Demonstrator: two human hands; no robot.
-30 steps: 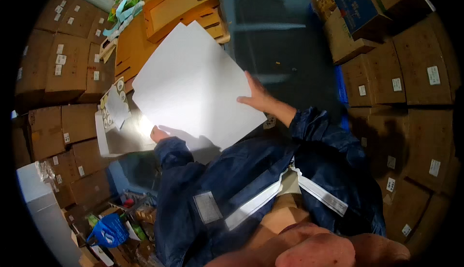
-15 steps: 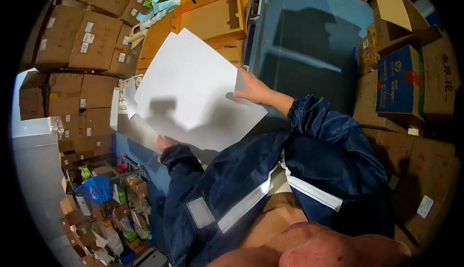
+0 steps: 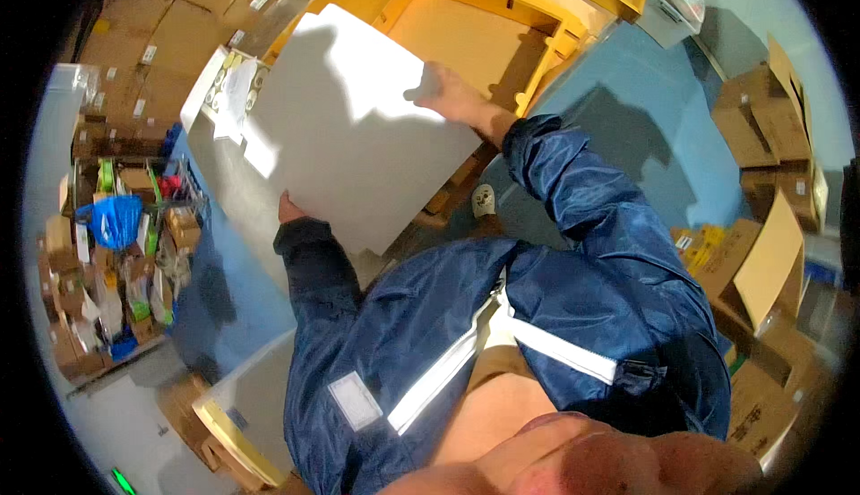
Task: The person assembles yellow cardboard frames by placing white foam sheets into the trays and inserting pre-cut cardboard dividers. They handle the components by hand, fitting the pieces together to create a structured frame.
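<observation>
A large white flat sheet of board [image 3: 345, 128] is held tilted in front of me by both hands. My left hand [image 3: 288, 209] grips its lower left edge, mostly hidden behind the sheet. My right hand [image 3: 448, 94] clasps its right edge, fingers on top. Both arms wear dark blue jacket sleeves [image 3: 573, 199]. Behind the sheet lies a yellow wooden tray-like frame [image 3: 484, 38] with a brown cardboard bottom.
Stacked brown cardboard boxes [image 3: 152, 38] fill the upper left, and open boxes [image 3: 770, 128] stand at the right. A shelf with colourful goods and a blue bag [image 3: 112, 222] is at the left. The floor is blue [image 3: 654, 137]. A yellow-edged board [image 3: 235, 423] lies below.
The view has swung so the yellow frame and blue floor show more. The white sheet stays in both hands, now shifted up and left over the frame.
</observation>
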